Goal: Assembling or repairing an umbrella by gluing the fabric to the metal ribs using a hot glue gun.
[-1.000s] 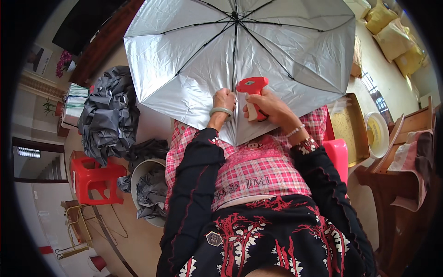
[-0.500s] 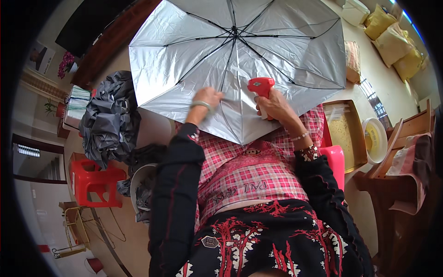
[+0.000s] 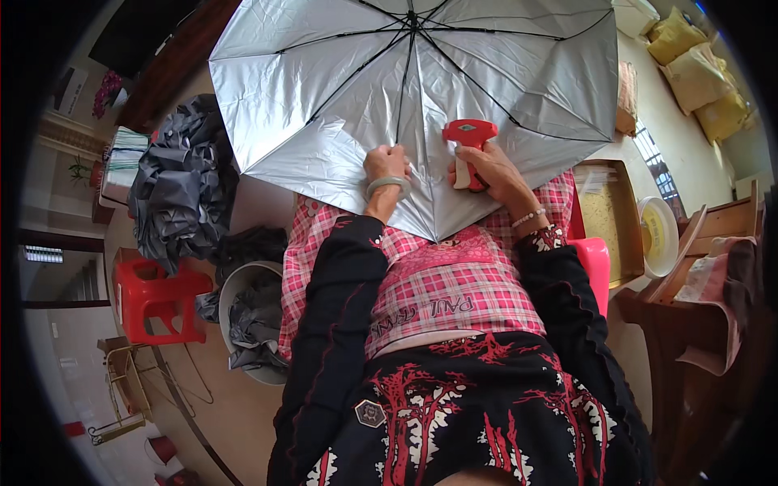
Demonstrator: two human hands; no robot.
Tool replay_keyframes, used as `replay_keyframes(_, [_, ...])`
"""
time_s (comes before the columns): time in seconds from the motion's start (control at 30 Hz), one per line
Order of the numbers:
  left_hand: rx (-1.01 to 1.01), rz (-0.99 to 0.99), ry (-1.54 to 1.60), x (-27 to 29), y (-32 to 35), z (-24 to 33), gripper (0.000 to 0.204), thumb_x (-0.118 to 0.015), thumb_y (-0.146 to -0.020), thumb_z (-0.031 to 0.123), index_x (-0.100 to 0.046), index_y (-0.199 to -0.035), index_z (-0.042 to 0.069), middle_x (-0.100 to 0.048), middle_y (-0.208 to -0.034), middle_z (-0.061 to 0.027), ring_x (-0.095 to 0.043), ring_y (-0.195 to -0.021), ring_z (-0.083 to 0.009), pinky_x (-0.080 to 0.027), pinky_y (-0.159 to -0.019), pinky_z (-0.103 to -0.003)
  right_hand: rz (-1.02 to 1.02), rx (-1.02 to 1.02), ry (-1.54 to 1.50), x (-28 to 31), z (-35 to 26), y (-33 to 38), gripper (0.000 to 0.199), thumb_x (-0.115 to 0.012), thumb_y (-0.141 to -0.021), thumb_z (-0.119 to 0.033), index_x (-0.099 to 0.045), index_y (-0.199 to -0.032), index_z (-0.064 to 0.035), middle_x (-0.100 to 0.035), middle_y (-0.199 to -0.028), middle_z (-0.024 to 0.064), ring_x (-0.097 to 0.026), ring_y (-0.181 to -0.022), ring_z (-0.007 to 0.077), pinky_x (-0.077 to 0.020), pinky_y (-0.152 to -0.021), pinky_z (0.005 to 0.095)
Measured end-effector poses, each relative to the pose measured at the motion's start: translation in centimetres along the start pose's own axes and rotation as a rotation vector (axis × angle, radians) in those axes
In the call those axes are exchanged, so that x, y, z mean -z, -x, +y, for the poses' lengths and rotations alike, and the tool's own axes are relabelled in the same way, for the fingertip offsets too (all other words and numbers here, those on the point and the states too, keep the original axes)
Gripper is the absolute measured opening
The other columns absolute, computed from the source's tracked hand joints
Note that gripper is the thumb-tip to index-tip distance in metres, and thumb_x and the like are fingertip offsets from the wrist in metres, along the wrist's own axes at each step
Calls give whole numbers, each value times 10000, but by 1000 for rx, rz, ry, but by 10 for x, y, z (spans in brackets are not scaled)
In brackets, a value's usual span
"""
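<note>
An open umbrella (image 3: 324, 89) with a silver inner lining and black ribs lies upside down over my lap, its canopy facing me. My left hand (image 3: 387, 164) pinches the silver fabric beside a rib, with a pale bangle on the wrist. My right hand (image 3: 493, 168) grips a red tagging gun (image 3: 467, 146) with a white handle, pressed against the canopy just right of the same rib. A pink checked cloth (image 3: 438, 283) covers my lap under the umbrella's near edge.
A heap of dark grey umbrella fabric (image 3: 182, 186) lies at the left, with more in a round basin (image 3: 243, 324). A red plastic stool (image 3: 154, 296) stands on the floor. A tray (image 3: 604, 219), a yellow bowl (image 3: 660, 235) and wooden furniture (image 3: 697, 324) stand at the right.
The umbrella has shifted to the right and turned a little. My left hand moved right along the fabric toward the rib, and my right hand with the red gun stayed close beside it.
</note>
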State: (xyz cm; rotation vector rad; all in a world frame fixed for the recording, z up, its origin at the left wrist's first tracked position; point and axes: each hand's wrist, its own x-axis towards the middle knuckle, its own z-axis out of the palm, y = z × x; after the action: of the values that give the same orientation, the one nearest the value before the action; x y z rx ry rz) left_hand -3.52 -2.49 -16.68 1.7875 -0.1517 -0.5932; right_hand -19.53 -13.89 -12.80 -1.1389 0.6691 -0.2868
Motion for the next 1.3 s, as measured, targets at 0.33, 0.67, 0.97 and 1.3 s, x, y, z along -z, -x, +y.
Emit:
replay_keyframes(0.33, [-77,-113,-38,0,7,2,178,-447,-799,82,-543,-725,-48,-567,-576,-103,-542,-411,-161,-427,-334,-289,-35,-90,166,-22,10,-4,265,-535,-822,-147,-496,-1007,39,-599,-771,137,-613,-641,222,-509,-557,327])
replay_keyframes(0.67, [-97,-74,-86,-10,7,-3,233,-425,-802,114,-567,-715,-48,-584,-585,-115,-567,-435,-192,-452,-388,-303,-136,-248,-203,-17,3,1,296,-503,-843,-195,-480,-1043,23,-606,-804,155,-625,-684,249,-530,-528,371])
replay_keyframes(0.97, [-191,-269,-235,-24,-4,-8,235,-436,-801,142,-573,-720,-31,-584,-582,-101,-544,-444,-173,-425,-398,-314,-208,-297,-234,-11,3,-3,301,-468,-856,-207,-463,-1065,9,-604,-813,148,-625,-695,240,-515,-444,310])
replay_keyframes(1.3, [-38,-370,-52,-16,8,3,245,-444,-831,159,-563,-714,-21,-548,-551,-81,-477,-397,-144,-374,-355,-288,-224,-282,-203,-12,5,-7,278,-449,-870,-222,-478,-1036,0,-610,-793,131,-625,-676,220,-487,-401,282])
